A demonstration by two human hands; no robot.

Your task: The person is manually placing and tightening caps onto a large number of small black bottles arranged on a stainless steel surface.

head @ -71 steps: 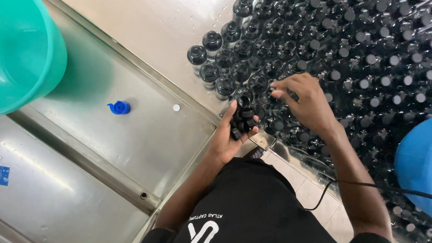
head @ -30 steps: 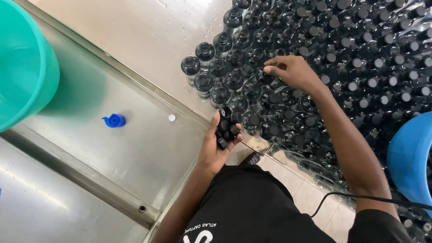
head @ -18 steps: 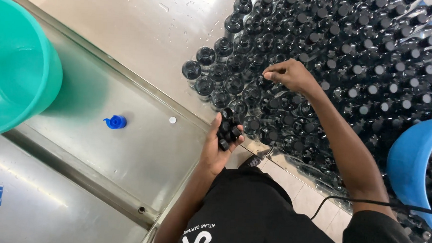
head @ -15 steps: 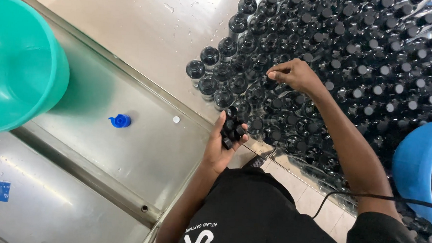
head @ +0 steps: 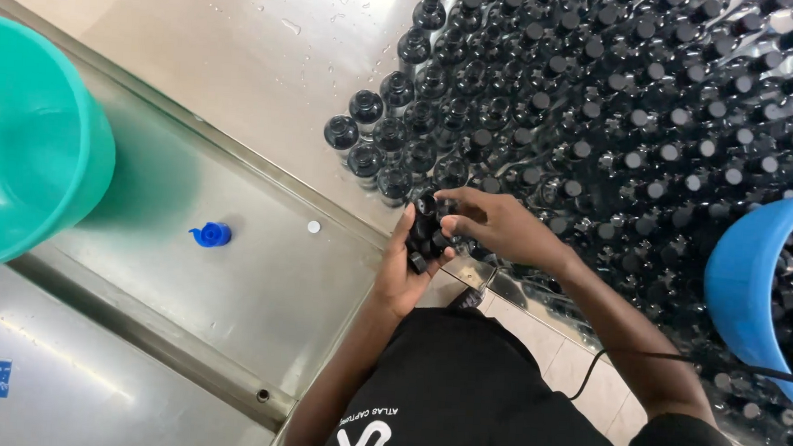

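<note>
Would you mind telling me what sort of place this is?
Probably a small bottling workshop: massed black capped bottles cover a wet stainless-steel table, with a green plastic basin alongside.

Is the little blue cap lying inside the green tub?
No, the blue cap lies on the bare steel surface, apart from the green tub to its left.

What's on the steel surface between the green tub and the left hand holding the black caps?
In the head view, a small blue cap and a small white disc lie between the green tub and the left hand.
</note>
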